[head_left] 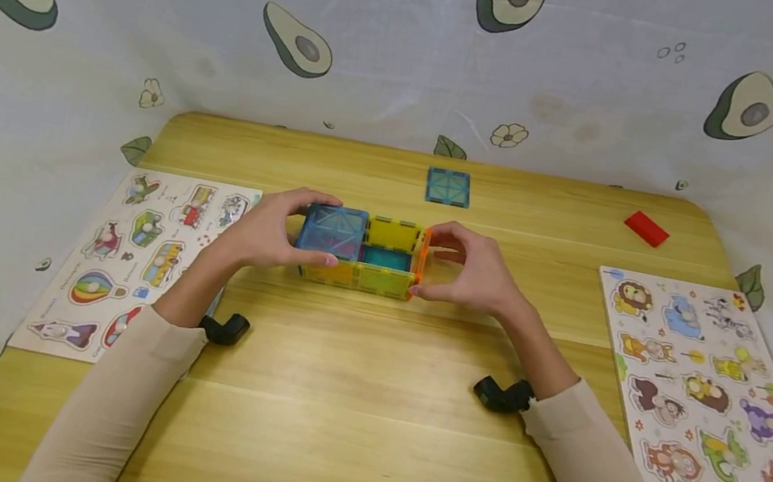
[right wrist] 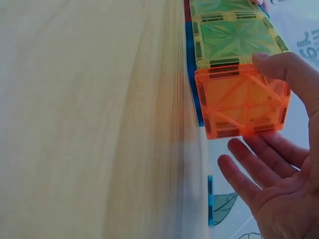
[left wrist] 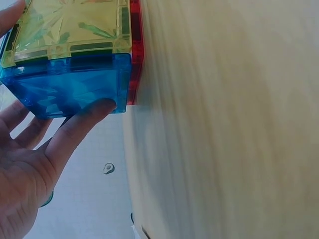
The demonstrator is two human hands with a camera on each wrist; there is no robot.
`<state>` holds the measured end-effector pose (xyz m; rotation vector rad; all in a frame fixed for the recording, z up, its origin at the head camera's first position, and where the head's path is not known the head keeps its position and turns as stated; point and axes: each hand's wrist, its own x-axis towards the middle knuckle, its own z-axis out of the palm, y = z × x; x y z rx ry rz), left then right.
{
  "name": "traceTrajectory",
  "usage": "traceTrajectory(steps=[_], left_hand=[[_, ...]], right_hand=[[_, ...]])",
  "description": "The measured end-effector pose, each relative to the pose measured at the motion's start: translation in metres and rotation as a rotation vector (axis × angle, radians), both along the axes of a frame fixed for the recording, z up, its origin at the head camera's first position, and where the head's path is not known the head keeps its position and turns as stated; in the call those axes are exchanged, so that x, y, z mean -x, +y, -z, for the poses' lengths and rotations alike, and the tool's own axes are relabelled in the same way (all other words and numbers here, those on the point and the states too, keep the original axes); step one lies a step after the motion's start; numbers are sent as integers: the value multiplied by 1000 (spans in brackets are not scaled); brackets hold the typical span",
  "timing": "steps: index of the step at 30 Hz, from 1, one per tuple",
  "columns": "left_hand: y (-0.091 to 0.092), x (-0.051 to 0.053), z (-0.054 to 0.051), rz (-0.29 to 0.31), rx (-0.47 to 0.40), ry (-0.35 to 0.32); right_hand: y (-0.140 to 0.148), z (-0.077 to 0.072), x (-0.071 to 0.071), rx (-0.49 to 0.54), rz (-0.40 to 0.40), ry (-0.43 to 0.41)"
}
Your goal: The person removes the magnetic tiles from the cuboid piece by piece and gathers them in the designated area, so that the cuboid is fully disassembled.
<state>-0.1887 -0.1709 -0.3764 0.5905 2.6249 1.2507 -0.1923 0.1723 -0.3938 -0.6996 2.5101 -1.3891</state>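
A box of translucent magnetic tiles stands on the table, its front and back walls partly yellow. A blue magnetic tile covers the left half of its top; the right half is open, showing a teal floor. My left hand grips the box's left end, thumb along the front and fingers behind. In the left wrist view, that end wall is a blue tile. At the right end, my right hand pinches the upright orange magnetic tile, thumb at its front edge and fingers toward its back edge.
Behind the box lies a loose blue tile. A red piece lies at the back right. Picture puzzle boards flank the work: vehicles on the left board, animals on the right board. A patterned curtain hangs behind the table.
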Motion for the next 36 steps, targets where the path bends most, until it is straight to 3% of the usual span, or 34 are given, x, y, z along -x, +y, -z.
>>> traceTrajectory(steps=[16, 22, 36], left_hand=[[7, 1, -9, 18, 85, 45], [7, -1, -9, 18, 77, 46], [12, -2, -10, 37, 107, 48]], right_hand=[[10, -5, 1, 95, 51, -57], [19, -11, 3, 79, 72, -19], [51, -39, 35, -105, 131, 78]])
